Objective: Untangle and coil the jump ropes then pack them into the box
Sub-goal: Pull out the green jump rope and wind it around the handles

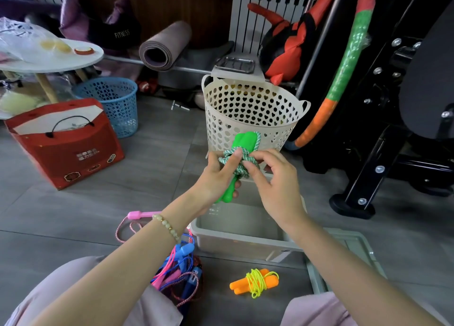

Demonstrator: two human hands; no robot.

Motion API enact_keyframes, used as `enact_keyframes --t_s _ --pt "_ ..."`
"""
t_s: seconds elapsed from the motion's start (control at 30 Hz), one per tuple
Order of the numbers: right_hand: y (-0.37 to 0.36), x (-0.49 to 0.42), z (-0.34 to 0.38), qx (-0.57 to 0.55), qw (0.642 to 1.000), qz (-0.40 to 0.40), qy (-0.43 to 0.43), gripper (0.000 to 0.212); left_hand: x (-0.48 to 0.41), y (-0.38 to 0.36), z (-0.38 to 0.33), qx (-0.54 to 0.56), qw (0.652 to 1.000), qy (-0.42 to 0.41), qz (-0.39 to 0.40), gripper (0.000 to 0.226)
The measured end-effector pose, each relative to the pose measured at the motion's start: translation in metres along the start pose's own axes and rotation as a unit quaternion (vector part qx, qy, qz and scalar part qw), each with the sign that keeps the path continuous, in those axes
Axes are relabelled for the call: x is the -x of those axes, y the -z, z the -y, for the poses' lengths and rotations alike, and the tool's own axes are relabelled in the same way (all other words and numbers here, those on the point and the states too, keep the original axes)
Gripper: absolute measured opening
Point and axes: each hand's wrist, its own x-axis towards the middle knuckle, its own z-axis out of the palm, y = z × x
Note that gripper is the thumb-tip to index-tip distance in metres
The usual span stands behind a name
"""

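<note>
Two hands hold the green rope (243, 139) above the box (235, 244). The left hand (216, 178) grips both green handles, a fingertip pressed on the cord wound round them. The right hand (277, 185) pinches that cord between thumb and forefinger. At 6 o'clock from the box an orange rope (255, 281) lies coiled on the floor. At 8 o'clock sits a tangle (181, 269) of pink and blue ropes. The lid (353, 247) lies at 3 o'clock, and a basket (250, 109) stands at 12.

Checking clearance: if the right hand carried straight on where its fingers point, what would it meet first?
The green-and-white rope wound on the green handles; the right hand pinches it now.
</note>
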Motion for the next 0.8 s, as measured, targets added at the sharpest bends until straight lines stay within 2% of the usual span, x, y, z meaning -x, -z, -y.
enact_keyframes --t_s 0.13,0.33,0.5,0.6,0.7,0.8 --pt "-0.003 -0.002 0.005 0.052 0.998 -0.023 0.039 0.021 -0.001 -0.002 -0.001 0.009 1.000 -0.006 -0.010 0.047" --pt "-0.008 -0.004 0.005 -0.066 0.996 -0.004 -0.053 0.015 -0.004 0.004 0.000 0.033 0.999 0.033 0.005 0.060" --pt "-0.009 -0.004 0.005 -0.117 0.989 0.002 -0.087 0.019 -0.008 0.008 0.002 0.054 0.996 0.059 0.028 0.090" --pt "-0.001 -0.008 0.004 -0.175 0.980 0.025 -0.091 0.020 -0.006 0.007 0.001 0.064 0.994 0.069 0.048 0.081" --pt "0.004 -0.010 0.006 -0.224 0.970 0.049 -0.077 0.018 -0.005 0.010 -0.002 0.064 0.987 0.102 0.108 0.052" --pt "0.009 -0.011 0.008 -0.242 0.963 0.094 -0.069 0.021 -0.005 0.012 -0.004 0.097 0.977 0.137 0.128 0.046"
